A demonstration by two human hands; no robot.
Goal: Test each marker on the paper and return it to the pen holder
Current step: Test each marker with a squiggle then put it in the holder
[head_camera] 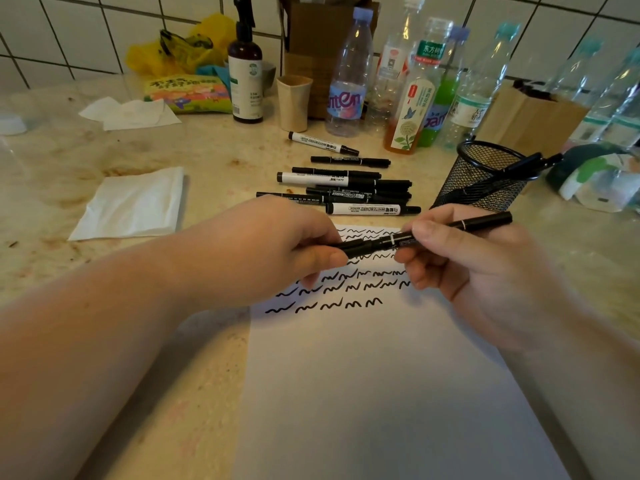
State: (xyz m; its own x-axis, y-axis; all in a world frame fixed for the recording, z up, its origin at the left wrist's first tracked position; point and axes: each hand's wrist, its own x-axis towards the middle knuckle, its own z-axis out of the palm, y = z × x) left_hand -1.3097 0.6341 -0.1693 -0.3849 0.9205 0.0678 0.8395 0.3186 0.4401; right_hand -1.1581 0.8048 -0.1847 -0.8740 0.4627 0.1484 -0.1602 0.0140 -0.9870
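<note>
My left hand (277, 244) and right hand (460, 261) both grip one black marker (384, 242). I hold it over the scribbled paper (381, 375).

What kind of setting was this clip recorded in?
Probably a home kitchen or utility counter: a white tiled wall, a stained beige stone countertop, and clear plastic drink bottles crowded at the back.

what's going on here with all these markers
A person is testing markers on a sheet of paper that already carries rows of black squiggles. Both hands hold one black marker above the paper: the left hand grips one end, seemingly the cap, and the right hand pinches the barrel. A pile of markers lies on the counter beyond the paper. The mesh pen holder to the right has at least one marker in it.
</note>
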